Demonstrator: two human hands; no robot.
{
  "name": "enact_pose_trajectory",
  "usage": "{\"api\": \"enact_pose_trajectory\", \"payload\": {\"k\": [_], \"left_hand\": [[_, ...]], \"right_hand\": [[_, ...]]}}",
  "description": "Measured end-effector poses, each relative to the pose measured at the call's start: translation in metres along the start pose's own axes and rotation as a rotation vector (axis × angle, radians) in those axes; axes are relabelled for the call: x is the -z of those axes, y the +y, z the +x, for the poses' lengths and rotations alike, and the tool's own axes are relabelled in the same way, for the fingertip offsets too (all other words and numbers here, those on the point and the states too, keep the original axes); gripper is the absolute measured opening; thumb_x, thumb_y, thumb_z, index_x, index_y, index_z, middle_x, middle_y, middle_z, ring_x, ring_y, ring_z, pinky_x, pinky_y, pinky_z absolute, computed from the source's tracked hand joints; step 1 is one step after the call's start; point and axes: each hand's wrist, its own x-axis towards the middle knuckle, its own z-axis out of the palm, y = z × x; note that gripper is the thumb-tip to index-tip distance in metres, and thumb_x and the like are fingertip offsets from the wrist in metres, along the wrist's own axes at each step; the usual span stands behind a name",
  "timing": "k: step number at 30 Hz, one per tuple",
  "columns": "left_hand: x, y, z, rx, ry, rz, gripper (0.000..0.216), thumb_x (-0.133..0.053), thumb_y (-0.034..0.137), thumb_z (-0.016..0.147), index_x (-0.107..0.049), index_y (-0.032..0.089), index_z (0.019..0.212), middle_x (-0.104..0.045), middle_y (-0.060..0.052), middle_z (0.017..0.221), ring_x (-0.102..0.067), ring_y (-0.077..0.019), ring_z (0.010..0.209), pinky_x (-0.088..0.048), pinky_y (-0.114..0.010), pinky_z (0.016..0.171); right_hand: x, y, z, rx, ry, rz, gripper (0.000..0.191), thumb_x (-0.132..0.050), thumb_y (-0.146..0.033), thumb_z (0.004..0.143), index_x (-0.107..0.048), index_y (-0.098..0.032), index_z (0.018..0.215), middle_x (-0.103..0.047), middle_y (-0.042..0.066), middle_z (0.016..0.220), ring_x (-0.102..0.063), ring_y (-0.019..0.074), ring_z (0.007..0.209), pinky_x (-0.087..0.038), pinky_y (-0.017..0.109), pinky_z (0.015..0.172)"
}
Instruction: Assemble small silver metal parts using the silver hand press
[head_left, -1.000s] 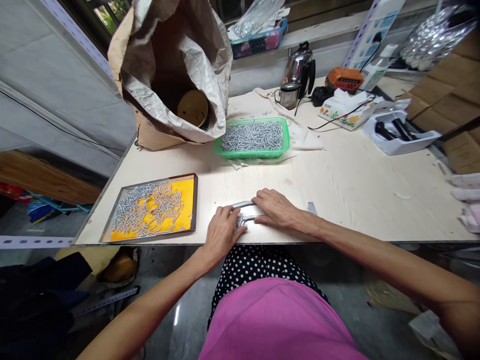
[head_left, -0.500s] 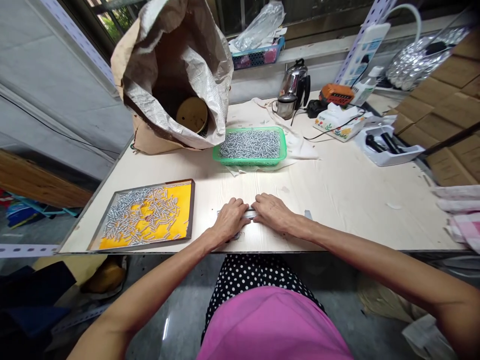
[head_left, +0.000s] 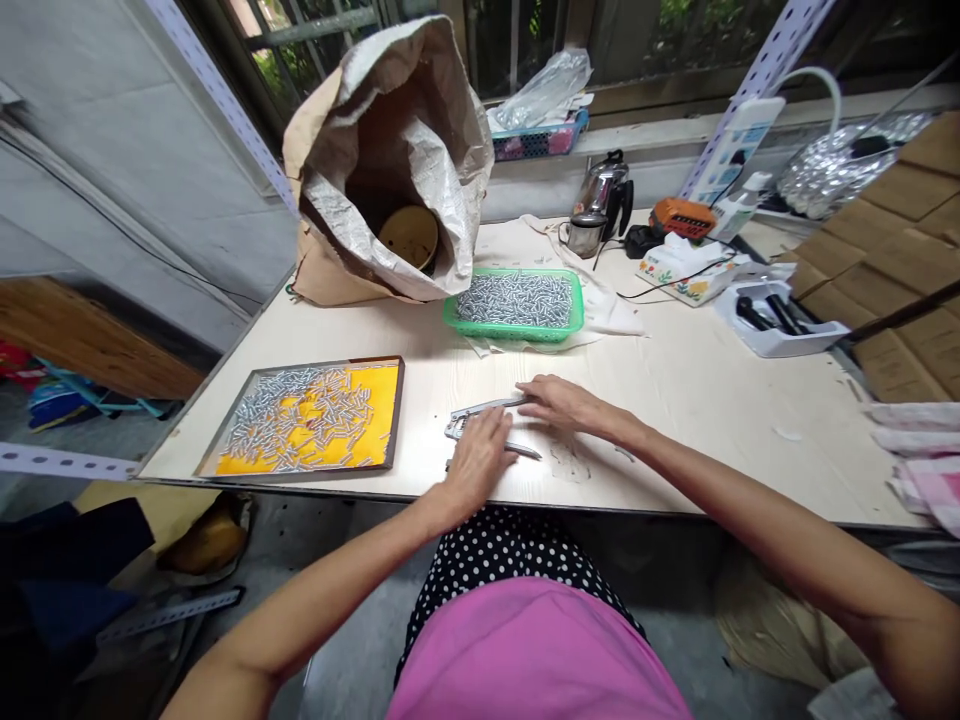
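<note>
A grey metal hand tool [head_left: 472, 417] with two long arms lies on the pale wooden table [head_left: 675, 400] near its front edge. My left hand [head_left: 476, 460] rests palm down over the tool's near arm, fingers flat and together. My right hand [head_left: 562, 403] lies to the right of it, fingers stretched out with the tips touching the far arm. A yellow-bottomed tray [head_left: 307, 418] scattered with several small silver screws sits to the left. A green basket [head_left: 517, 304] heaped with the same screws stands further back.
A large open paper sack [head_left: 390, 170] with a round tin inside stands at the back left. A metal kettle [head_left: 600, 200], an orange device [head_left: 686, 217], a tissue box [head_left: 679, 268] and a white holder [head_left: 780, 320] line the back right. Cardboard boxes [head_left: 900, 250] stand at right.
The view has tilted up and shifted. My left hand has slid back toward the table edge, my right hand has stretched out, and the tool's two arms now lie spread apart.
</note>
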Motion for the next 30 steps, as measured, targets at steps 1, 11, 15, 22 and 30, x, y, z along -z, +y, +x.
{"api": "enact_pose_trajectory", "payload": {"k": [1,11,15,22,30], "left_hand": [[-0.005,0.007,-0.006,-0.019,0.008,-0.021,0.051,-0.060,0.027,0.091,-0.044,0.014,0.137,-0.042,-0.019,0.148,-0.036,-0.0325,0.140,-0.035,-0.052,0.111],[-0.011,0.031,-0.019,-0.061,-0.076,-0.207,0.043,-0.056,0.040,0.093,-0.052,0.018,0.130,-0.055,-0.014,0.139,-0.037,-0.0299,0.140,-0.022,-0.059,0.116],[-0.018,0.027,-0.020,-0.055,-0.073,-0.249,0.049,-0.062,0.038,0.089,-0.053,0.014,0.130,-0.054,-0.017,0.137,-0.042,-0.0329,0.135,-0.030,-0.055,0.114],[-0.037,0.025,-0.030,0.023,-0.079,-0.345,0.047,-0.052,0.026,0.090,-0.052,0.016,0.136,-0.059,-0.016,0.133,-0.055,-0.0340,0.123,-0.043,-0.052,0.107],[-0.039,0.022,-0.026,0.066,-0.053,-0.367,0.051,-0.056,0.030,0.086,-0.054,0.032,0.137,-0.061,-0.011,0.132,-0.055,-0.0365,0.123,-0.045,-0.053,0.105]], "right_hand": [[-0.001,0.002,0.002,-0.017,0.020,-0.005,0.036,-0.050,-0.038,0.097,-0.060,-0.015,0.122,-0.064,0.011,0.105,-0.057,0.0220,0.095,-0.038,0.030,0.079],[0.000,-0.014,0.034,-0.071,0.124,-0.241,0.020,-0.054,-0.024,0.094,-0.068,-0.019,0.107,-0.066,0.010,0.105,-0.052,0.0240,0.100,-0.031,0.034,0.081],[-0.002,-0.066,0.042,0.274,0.013,-0.225,0.020,-0.058,-0.029,0.093,-0.070,-0.026,0.109,-0.062,0.008,0.106,-0.051,0.0226,0.098,-0.032,0.032,0.075],[-0.017,-0.111,0.053,0.562,-0.128,-0.317,0.016,-0.055,-0.019,0.093,-0.069,-0.016,0.087,-0.061,0.008,0.096,-0.054,0.0200,0.091,-0.039,0.033,0.074],[-0.006,-0.117,0.055,0.612,0.171,-0.036,0.019,-0.045,-0.023,0.099,-0.064,-0.019,0.102,-0.066,0.002,0.092,-0.056,0.0144,0.084,-0.043,0.026,0.077]]}}
